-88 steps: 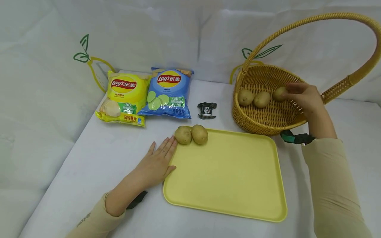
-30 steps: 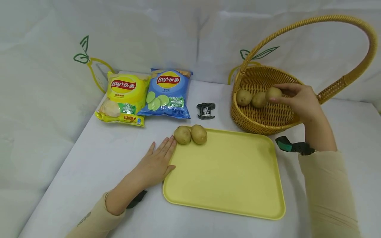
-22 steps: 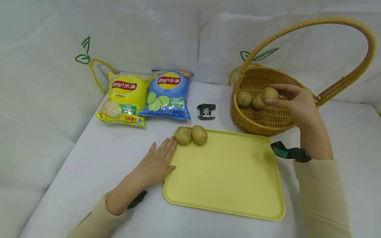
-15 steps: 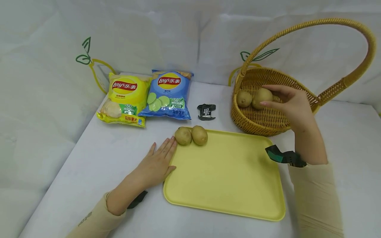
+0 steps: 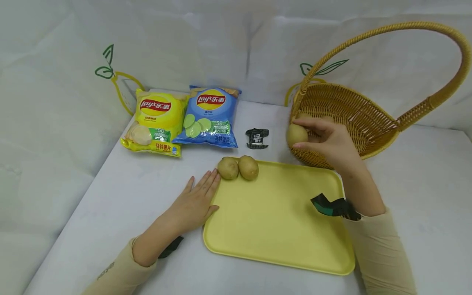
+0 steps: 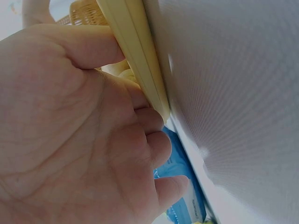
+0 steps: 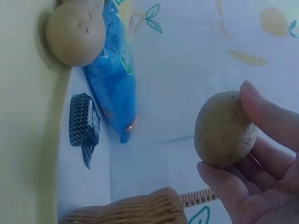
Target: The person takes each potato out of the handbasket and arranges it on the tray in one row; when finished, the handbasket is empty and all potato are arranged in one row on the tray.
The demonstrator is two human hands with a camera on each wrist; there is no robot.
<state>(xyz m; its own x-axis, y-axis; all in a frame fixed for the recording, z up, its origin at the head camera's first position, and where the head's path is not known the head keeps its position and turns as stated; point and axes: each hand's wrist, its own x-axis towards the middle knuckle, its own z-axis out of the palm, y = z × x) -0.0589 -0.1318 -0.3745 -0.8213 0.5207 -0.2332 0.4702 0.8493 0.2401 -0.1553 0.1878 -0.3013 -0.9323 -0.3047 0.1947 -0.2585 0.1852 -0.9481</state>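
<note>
Between thumb and fingers my right hand [image 5: 332, 143] pinches a potato [image 5: 296, 135], held up at the left rim of the wicker basket [image 5: 376, 110]. The right wrist view shows that potato [image 7: 224, 129] clear of any surface. More potatoes in the basket are mostly hidden behind the hand. My left hand [image 5: 193, 204] lies with extended fingers along the left edge of the yellow tray [image 5: 280, 221], thumb touching its rim. Two potatoes, one on the left [image 5: 228, 168] and one on the right [image 5: 248, 167], sit side by side in the tray's back left corner.
A yellow Lay's chip bag [image 5: 155, 123] and a blue one [image 5: 210, 116] lie at the back left. A small black packet [image 5: 257, 138] lies between the blue bag and the basket. The basket's tall handle [image 5: 409, 26] arches over the right side.
My right hand has lifted a potato from inside the basket and carried it left to the basket's left rim. The left hand has stayed put at the tray.
</note>
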